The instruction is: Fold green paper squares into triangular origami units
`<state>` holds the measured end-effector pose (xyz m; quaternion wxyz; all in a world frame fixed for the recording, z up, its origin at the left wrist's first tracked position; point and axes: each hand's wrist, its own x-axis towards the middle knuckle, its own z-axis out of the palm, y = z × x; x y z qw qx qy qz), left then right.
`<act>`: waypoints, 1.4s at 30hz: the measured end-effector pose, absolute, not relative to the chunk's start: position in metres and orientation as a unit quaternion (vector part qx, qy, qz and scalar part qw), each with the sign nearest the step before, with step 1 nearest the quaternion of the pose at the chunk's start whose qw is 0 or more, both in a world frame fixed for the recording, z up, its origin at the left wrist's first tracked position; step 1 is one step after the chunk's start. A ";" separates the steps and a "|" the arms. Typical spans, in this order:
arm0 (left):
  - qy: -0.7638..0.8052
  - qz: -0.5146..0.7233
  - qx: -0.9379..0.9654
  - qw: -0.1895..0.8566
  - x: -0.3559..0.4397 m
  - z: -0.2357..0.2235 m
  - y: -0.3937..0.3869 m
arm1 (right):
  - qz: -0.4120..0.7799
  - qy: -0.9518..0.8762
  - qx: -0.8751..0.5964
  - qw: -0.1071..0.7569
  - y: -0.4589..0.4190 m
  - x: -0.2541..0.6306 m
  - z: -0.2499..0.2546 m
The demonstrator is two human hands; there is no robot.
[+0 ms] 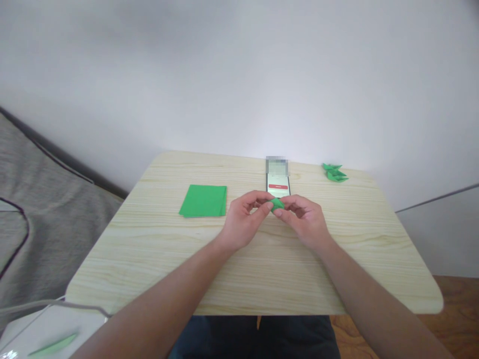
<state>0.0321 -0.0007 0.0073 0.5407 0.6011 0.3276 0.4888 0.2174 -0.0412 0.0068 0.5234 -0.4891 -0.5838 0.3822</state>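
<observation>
Both hands meet over the middle of the light wooden table (pixel 149 259). My left hand (pixel 245 219) and my right hand (pixel 304 218) each pinch a small folded piece of green paper (pixel 277 204) between fingers and thumb, just above the tabletop. The paper is folded into a compact wedge, partly hidden by my fingertips. A stack of flat green paper squares (pixel 204 201) lies to the left of my left hand.
A phone (pixel 278 180) with a lit screen lies just beyond my hands. Several finished green folded pieces (pixel 334 172) sit at the far right corner. A white wall stands behind the table, grey fabric (pixel 33 209) is at left, and a white object (pixel 48 334) sits at lower left.
</observation>
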 end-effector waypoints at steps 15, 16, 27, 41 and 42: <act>0.300 0.506 0.545 0.598 0.031 0.013 0.001 | 0.384 -0.613 -0.516 0.460 -0.045 0.218 0.013; 0.306 0.503 0.546 0.595 0.030 0.011 0.002 | 0.377 -0.610 -0.519 0.464 -0.045 0.218 0.013; 0.325 0.470 0.754 0.325 0.030 0.008 -0.003 | 0.270 -0.663 -0.501 0.487 -0.044 0.216 0.019; 0.364 0.351 0.805 0.311 0.032 0.002 -0.004 | 0.194 -0.705 -0.550 0.403 -0.045 0.216 0.013; 0.365 0.348 0.805 0.312 0.032 0.002 -0.004 | 0.192 -0.706 -0.552 0.400 -0.045 0.217 0.013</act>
